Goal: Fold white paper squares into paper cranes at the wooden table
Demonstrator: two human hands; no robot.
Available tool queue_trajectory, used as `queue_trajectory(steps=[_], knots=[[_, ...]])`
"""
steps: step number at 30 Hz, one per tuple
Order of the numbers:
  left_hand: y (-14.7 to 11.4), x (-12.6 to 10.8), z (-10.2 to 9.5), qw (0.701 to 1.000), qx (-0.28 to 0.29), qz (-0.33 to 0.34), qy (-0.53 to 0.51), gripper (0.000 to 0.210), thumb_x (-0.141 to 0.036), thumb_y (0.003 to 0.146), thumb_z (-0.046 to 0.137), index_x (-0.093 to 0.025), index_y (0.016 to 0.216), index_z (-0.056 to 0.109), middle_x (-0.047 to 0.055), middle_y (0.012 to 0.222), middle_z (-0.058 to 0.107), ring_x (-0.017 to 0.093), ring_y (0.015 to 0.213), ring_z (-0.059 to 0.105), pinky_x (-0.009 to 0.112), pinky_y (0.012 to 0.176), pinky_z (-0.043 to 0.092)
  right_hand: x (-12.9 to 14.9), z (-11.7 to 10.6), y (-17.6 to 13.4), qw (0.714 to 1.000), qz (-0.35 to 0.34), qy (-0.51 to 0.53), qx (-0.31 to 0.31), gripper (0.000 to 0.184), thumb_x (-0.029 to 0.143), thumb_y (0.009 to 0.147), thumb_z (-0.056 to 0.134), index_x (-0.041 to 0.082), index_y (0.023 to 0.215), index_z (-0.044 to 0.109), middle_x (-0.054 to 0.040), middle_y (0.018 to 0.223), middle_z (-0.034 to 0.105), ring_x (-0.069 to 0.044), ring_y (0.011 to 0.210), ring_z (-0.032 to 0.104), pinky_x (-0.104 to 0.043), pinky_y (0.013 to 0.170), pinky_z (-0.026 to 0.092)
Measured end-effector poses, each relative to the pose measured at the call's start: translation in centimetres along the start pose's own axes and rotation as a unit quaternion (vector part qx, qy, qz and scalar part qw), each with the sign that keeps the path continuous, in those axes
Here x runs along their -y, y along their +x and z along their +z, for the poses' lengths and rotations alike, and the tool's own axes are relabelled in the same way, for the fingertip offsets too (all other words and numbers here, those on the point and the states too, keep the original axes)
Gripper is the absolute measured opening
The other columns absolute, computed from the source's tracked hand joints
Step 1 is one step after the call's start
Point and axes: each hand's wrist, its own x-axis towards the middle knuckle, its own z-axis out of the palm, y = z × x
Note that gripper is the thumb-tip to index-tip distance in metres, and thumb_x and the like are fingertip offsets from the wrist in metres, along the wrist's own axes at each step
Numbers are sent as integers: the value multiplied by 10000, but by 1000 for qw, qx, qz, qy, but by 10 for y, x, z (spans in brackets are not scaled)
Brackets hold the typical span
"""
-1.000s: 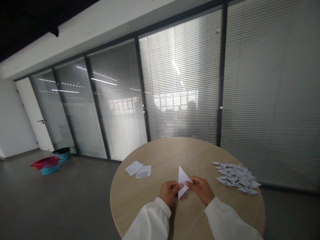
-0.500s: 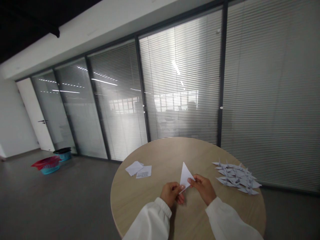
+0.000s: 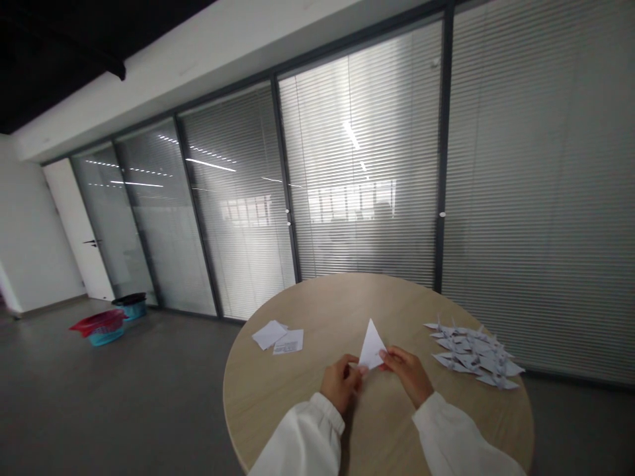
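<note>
A white sheet of paper folded into a triangle (image 3: pixel 372 346) is held above the round table, its point facing away from me. My left hand (image 3: pixel 342 382) has its fingers curled at the paper's lower left corner, pinching it. On the right edge, my right hand (image 3: pixel 407 373) grips the paper between thumb and fingers. To the right lies a cluster of folded paper cranes (image 3: pixel 473 354). Several flat white paper sheets (image 3: pixel 270 334) rest on the left, one with printed text.
The round wooden table (image 3: pixel 342 297) stands before a glass partition with blinds (image 3: pixel 367 165). On the floor at the left are a blue basket with a red liner (image 3: pixel 105 334) and another with a black liner (image 3: pixel 133 308). A white door (image 3: pixel 82 231) is farther back.
My left hand's fingers have shifted and curled at the paper's lower corner. The folded paper has turned slightly. The whole view has moved a little.
</note>
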Motion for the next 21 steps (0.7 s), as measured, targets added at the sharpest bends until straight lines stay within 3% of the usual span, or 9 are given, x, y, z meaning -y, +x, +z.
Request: queue_trajectory(steps=[3,6,14,21], knots=[[-2,-3,-1,996,-20,74,41,605,-294,590,676,-193,1151,474,55,868,612,171,779,553,226,565,431,0,0,-1,1000,-4,-27,9,430,583,637,545,158,670,602,-48,653,649,-203,632,598,-287,626,454],[-2,-2,0,994,-7,96,53,752,-167,549,687,-254,1233,387,69,1052,529,192,901,506,221,554,443,-1,0,-2,998,-4,-61,24,441,589,644,529,157,669,611,-50,649,656,-197,621,595,-276,613,446],[1,2,1,991,-9,111,79,812,-74,586,629,-306,1291,297,42,1027,502,151,823,499,244,630,459,5,1,-5,992,-11,-121,22,434,582,658,517,165,545,558,-10,527,606,-146,532,542,-227,557,399],[-1,4,4,996,20,90,9,793,-129,568,681,-269,1273,345,87,1129,490,157,829,506,228,589,448,5,4,-6,993,3,-116,7,399,539,624,573,185,482,454,47,420,496,-108,430,453,-217,482,351]])
